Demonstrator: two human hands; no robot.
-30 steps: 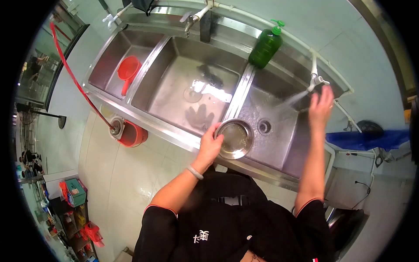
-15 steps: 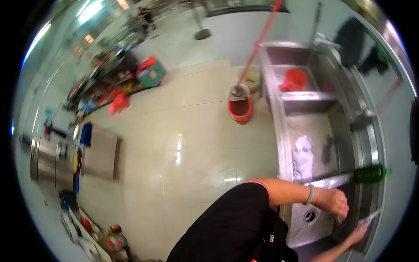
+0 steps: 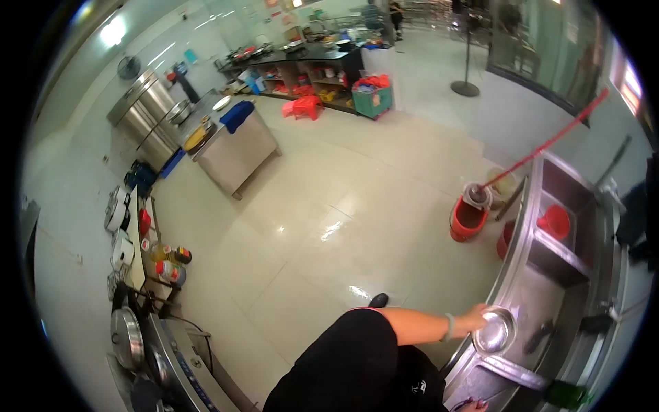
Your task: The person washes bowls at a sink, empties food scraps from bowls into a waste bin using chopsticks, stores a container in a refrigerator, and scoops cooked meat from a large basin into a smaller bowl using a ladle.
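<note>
Head cam | lower right: left hand (image 3: 472, 320) clamped on bowl (image 3: 494, 332) at sink (image 3: 537, 294), not set down yet | bottom edge: right hand (image 3: 473, 406), can't tell its grip

A wide kitchen room with a pale, glossy floor (image 3: 302, 226)
Light-coloured walls (image 3: 62, 233) catch the glow of a bright lamp (image 3: 113, 31); a fan (image 3: 128, 68) hangs near a tall steel cabinet (image 3: 145, 122). Beyond a steel table (image 3: 237, 161), a long dark-topped table (image 3: 322, 60) has open shelves underneath. At upper right, a dark-framed window (image 3: 532, 55) sits above a low, pale partition (image 3: 518, 110).
</note>
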